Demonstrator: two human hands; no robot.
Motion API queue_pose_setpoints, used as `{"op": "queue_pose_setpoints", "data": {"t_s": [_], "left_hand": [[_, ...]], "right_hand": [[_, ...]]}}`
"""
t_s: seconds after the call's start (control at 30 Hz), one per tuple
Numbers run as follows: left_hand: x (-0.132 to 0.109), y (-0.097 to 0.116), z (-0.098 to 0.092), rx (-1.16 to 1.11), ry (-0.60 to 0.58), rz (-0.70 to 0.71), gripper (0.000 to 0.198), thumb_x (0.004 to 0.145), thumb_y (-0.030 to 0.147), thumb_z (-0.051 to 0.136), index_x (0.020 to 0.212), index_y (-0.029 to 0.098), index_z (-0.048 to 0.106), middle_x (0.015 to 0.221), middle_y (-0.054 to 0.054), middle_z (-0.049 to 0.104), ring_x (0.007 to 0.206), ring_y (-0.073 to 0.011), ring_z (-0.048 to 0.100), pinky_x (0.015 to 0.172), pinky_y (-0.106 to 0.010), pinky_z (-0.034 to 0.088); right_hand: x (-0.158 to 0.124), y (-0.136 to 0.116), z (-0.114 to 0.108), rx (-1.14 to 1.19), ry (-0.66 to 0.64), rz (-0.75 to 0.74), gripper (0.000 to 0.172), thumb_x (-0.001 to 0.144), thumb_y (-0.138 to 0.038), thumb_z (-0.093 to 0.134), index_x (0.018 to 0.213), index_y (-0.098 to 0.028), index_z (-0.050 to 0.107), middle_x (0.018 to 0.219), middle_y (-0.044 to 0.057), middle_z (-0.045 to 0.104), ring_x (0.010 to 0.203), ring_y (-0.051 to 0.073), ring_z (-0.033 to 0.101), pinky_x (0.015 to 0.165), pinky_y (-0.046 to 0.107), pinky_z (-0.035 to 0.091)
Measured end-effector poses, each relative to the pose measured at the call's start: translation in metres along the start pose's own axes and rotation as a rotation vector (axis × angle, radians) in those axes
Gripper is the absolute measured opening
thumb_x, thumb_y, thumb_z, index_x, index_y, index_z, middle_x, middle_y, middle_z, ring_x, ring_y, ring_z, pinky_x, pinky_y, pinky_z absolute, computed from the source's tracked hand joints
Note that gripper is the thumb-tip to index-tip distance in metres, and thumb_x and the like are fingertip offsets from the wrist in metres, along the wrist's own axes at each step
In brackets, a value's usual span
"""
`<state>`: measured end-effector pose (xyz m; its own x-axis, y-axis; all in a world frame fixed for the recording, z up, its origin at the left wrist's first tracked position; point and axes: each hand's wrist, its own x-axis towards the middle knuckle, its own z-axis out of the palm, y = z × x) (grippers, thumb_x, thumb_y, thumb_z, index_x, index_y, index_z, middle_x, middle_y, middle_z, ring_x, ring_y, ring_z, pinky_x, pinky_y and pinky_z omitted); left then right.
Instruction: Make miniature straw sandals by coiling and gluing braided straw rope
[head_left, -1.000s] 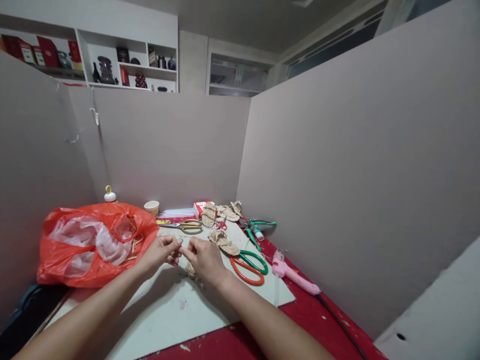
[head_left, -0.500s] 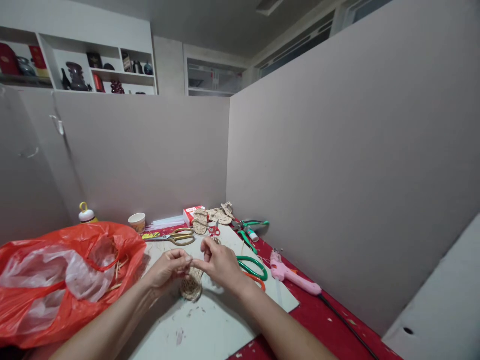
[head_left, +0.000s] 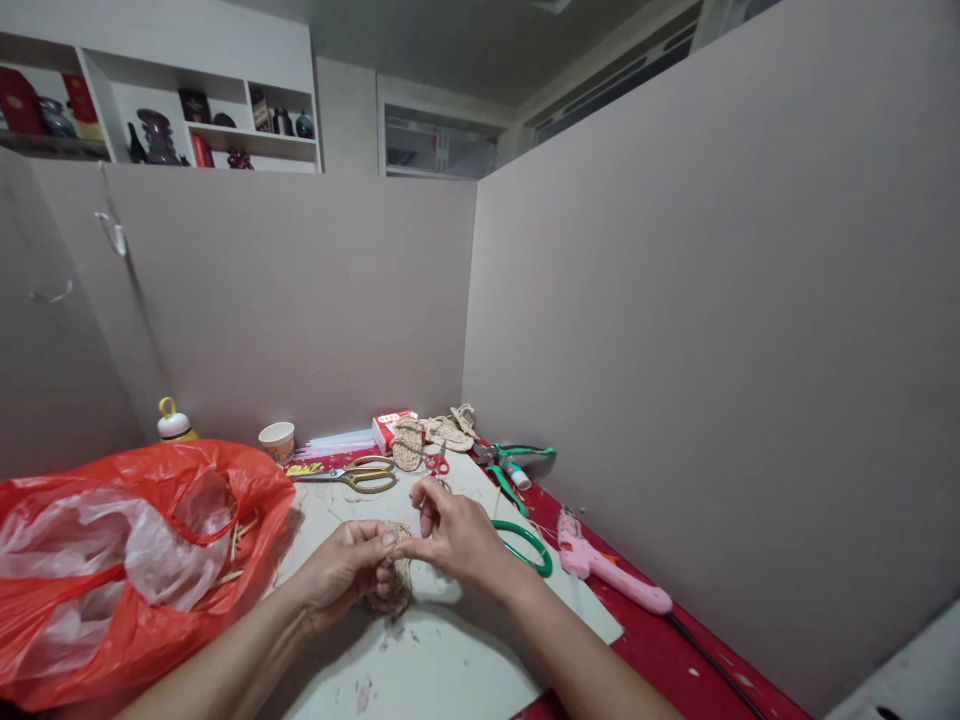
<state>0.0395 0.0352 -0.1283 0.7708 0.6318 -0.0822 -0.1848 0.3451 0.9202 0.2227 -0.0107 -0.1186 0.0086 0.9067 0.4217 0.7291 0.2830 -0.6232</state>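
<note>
A small woven straw sandal sole [head_left: 394,590] sits between my two hands over the white board [head_left: 442,660]. My left hand [head_left: 345,568] is curled round its left side with the fingers closed on it. My right hand [head_left: 454,535] pinches the top of the same piece with thumb and forefinger, the other fingers raised. Thin straw strands trail from the piece. More finished straw sandals [head_left: 431,436] lie at the back of the table.
A red plastic bag [head_left: 127,560] with clear plastic and straw fills the left. Gold scissors [head_left: 360,477], green-handled scissors [head_left: 525,548], small red scissors [head_left: 433,463], green pliers [head_left: 517,458], a pink glue gun [head_left: 611,570], a paper cup [head_left: 277,441] and a red box [head_left: 390,424] surround the hands. Grey partitions enclose the table.
Both hands have come down and closer to me with the straw piece. The left hand now wraps round it more fully. The view has shifted slightly.
</note>
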Motion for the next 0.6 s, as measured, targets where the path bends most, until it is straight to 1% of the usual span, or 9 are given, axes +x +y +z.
{"op": "queue_pose_setpoints", "data": {"t_s": [0.17, 0.23, 0.3, 0.37, 0.4, 0.47, 0.53, 0.57, 0.6], "left_hand": [[-0.008, -0.001, 0.020, -0.020, -0.008, 0.097, 0.031, 0.080, 0.039, 0.067, 0.070, 0.015, 0.049, 0.054, 0.007, 0.037, 0.047, -0.0049, 0.031, 0.048, -0.020, 0.023], [-0.012, -0.004, 0.026, 0.013, -0.017, 0.138, 0.032, 0.081, 0.040, 0.065, 0.070, 0.016, 0.048, 0.054, 0.007, 0.038, 0.048, -0.0053, 0.033, 0.049, -0.020, 0.025], [-0.016, -0.007, 0.030, 0.101, -0.022, 0.165, 0.032, 0.082, 0.040, 0.064, 0.069, 0.016, 0.048, 0.055, 0.005, 0.044, 0.050, -0.0067, 0.040, 0.052, -0.022, 0.031], [-0.018, -0.009, 0.030, 0.192, -0.002, 0.167, 0.032, 0.081, 0.040, 0.065, 0.070, 0.016, 0.049, 0.059, 0.001, 0.052, 0.052, -0.0086, 0.047, 0.054, -0.023, 0.037], [-0.017, -0.010, 0.029, 0.214, 0.021, 0.163, 0.032, 0.080, 0.041, 0.066, 0.071, 0.016, 0.049, 0.059, 0.001, 0.054, 0.051, -0.0092, 0.049, 0.054, -0.024, 0.039], [-0.012, -0.012, 0.021, 0.216, 0.083, 0.161, 0.033, 0.075, 0.041, 0.070, 0.074, 0.018, 0.047, 0.057, 0.002, 0.055, 0.048, -0.0095, 0.049, 0.051, -0.023, 0.039], [-0.005, -0.014, 0.011, 0.223, 0.169, 0.193, 0.034, 0.072, 0.041, 0.072, 0.079, 0.020, 0.046, 0.054, 0.005, 0.053, 0.045, -0.0094, 0.048, 0.048, -0.022, 0.037], [-0.001, -0.015, 0.005, 0.238, 0.215, 0.216, 0.034, 0.072, 0.040, 0.071, 0.082, 0.020, 0.046, 0.053, 0.006, 0.051, 0.045, -0.0092, 0.047, 0.047, -0.021, 0.036], [0.003, -0.016, 0.000, 0.256, 0.258, 0.242, 0.033, 0.072, 0.040, 0.070, 0.085, 0.021, 0.046, 0.053, 0.008, 0.049, 0.045, -0.0089, 0.046, 0.047, -0.020, 0.036]], "right_hand": [[0.006, 0.009, 0.003, 0.182, 0.023, 0.031, 0.042, 0.062, -0.044, 0.080, 0.084, -0.024, 0.050, 0.056, -0.008, 0.058, 0.049, 0.012, 0.051, 0.048, 0.022, 0.034], [0.010, 0.016, 0.001, 0.261, 0.067, 0.056, 0.041, 0.063, -0.046, 0.079, 0.082, -0.024, 0.050, 0.053, -0.009, 0.056, 0.047, 0.011, 0.050, 0.046, 0.021, 0.035], [0.013, 0.025, -0.006, 0.325, 0.148, 0.092, 0.038, 0.069, -0.051, 0.073, 0.078, -0.023, 0.049, 0.049, -0.010, 0.051, 0.043, 0.010, 0.048, 0.043, 0.021, 0.036], [0.015, 0.035, -0.017, 0.363, 0.255, 0.129, 0.037, 0.079, -0.057, 0.061, 0.074, -0.022, 0.049, 0.049, -0.010, 0.048, 0.041, 0.010, 0.047, 0.041, 0.021, 0.036], [0.014, 0.040, -0.025, 0.370, 0.316, 0.145, 0.038, 0.085, -0.057, 0.054, 0.074, -0.021, 0.050, 0.051, -0.009, 0.049, 0.042, 0.010, 0.048, 0.041, 0.021, 0.037], [0.015, 0.050, -0.042, 0.357, 0.435, 0.182, 0.039, 0.094, -0.052, 0.043, 0.079, -0.018, 0.055, 0.058, -0.006, 0.053, 0.044, 0.009, 0.049, 0.043, 0.022, 0.041], [0.022, 0.060, -0.064, 0.300, 0.515, 0.219, 0.032, 0.096, -0.043, 0.046, 0.091, -0.015, 0.059, 0.070, -0.003, 0.058, 0.049, 0.008, 0.053, 0.047, 0.023, 0.045], [0.029, 0.065, -0.075, 0.258, 0.527, 0.233, 0.028, 0.096, -0.040, 0.049, 0.098, -0.014, 0.059, 0.077, -0.001, 0.061, 0.054, 0.009, 0.056, 0.050, 0.024, 0.048], [0.039, 0.069, -0.086, 0.209, 0.513, 0.242, 0.026, 0.095, -0.037, 0.051, 0.103, -0.014, 0.059, 0.086, 0.001, 0.064, 0.062, 0.011, 0.060, 0.055, 0.026, 0.052]]}}
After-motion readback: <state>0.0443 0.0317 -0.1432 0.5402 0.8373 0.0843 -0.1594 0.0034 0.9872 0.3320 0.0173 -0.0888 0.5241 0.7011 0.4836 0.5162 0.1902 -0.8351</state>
